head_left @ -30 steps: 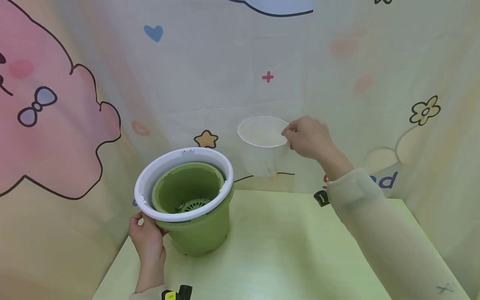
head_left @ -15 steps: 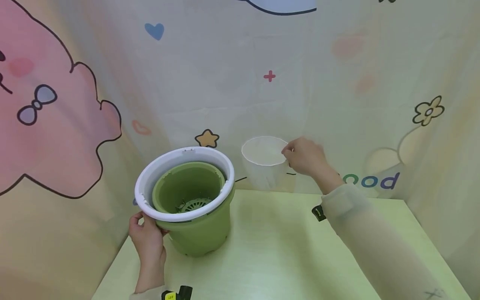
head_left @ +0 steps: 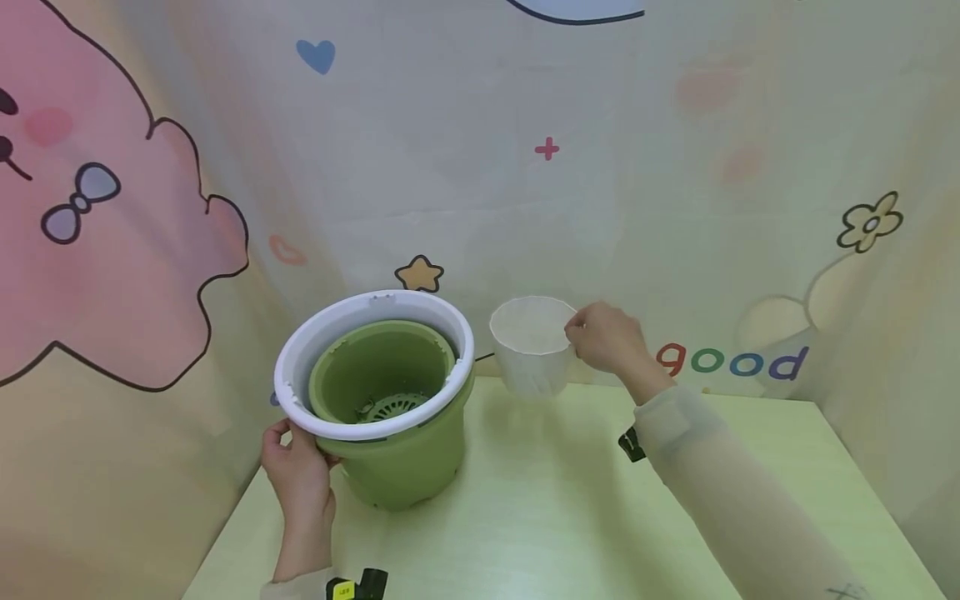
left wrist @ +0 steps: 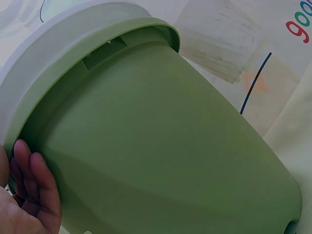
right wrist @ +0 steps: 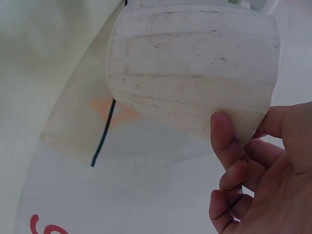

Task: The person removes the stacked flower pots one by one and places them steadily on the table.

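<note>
– Gripping what, with the left hand [head_left: 298, 475]?

– Gripping the big pot [head_left: 408, 467] at its near left edge, with fingers [left wrist: 46, 187] curled under the lip in the left wrist view.

– Where to look for the big pot?

– On the left part of the table [head_left: 540, 517]. Wears a white rim [head_left: 360, 431] round its mouth and holds a small pot [head_left: 375, 362] inside, with a slotted base [head_left: 397, 407] in view at the bottom.

– And with the right hand [head_left: 607, 337]?

– Pinching the cup [head_left: 532, 367] by the right side of its rim, between bent fingers and thumb. Ribbed, whitish and marked with dark specks in the right wrist view; translucent in the head view.

– Upright or tipped?

– Upright, with mouth up, to the right of the big pot and apart from it, near the back edge of the table.

– Resting on the table or not?

– Probably lifted just off it; hard to judge contact from this angle.

– And behind all this?

– Against a printed cloth [head_left: 465, 150], with a pink figure [head_left: 112, 275] on the left, a yellow star [head_left: 420, 273] just above the big pot, a small red cross [head_left: 547, 149] higher up and, past the right wrist, the word "good" [head_left: 733, 360] in coloured letters.

– Wearing anything on the arms?

– Pale sleeves [head_left: 742, 492] on both, plus a small black device [head_left: 632, 444] at each wrist, with a yellow patch [head_left: 343, 591] on the left one.
</note>
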A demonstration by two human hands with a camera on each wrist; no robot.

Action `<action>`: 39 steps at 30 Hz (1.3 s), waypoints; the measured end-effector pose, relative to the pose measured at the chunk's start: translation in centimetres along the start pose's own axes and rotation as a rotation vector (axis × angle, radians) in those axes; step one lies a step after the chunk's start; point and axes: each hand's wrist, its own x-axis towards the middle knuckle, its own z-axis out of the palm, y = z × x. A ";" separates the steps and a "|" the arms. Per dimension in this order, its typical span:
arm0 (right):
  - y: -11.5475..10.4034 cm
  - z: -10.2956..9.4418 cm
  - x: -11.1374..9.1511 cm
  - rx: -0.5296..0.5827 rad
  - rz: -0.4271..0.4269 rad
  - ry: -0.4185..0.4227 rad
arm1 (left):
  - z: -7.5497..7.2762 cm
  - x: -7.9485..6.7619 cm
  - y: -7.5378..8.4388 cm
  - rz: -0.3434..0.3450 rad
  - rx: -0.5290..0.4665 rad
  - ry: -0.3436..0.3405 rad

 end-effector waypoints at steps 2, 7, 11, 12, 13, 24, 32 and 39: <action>0.2 0.5 0.1 0.004 0.010 -0.010 | 0.0 0.1 -0.1 0.001 -0.009 -0.002; 0.6 1.5 0.2 0.022 0.027 -0.006 | 0.0 0.1 -0.1 0.006 -0.022 -0.004; 0.9 2.4 0.3 0.022 0.035 0.019 | 0.0 0.1 -0.1 0.011 -0.020 -0.009; 0.9 2.6 0.4 0.021 0.039 0.025 | 0.0 0.0 -0.1 0.011 -0.020 -0.011; 1.0 2.8 0.4 0.015 0.043 0.033 | 0.0 0.0 0.0 0.012 -0.019 -0.010; 1.6 5.2 1.0 0.001 0.096 0.043 | 0.0 0.1 -0.1 0.021 -0.029 -0.004; 2.2 7.6 1.2 0.006 0.136 0.073 | 0.0 0.1 0.0 0.021 -0.034 -0.006; 2.7 9.9 1.2 0.027 0.162 0.088 | 0.0 0.0 0.2 0.016 -0.030 -0.008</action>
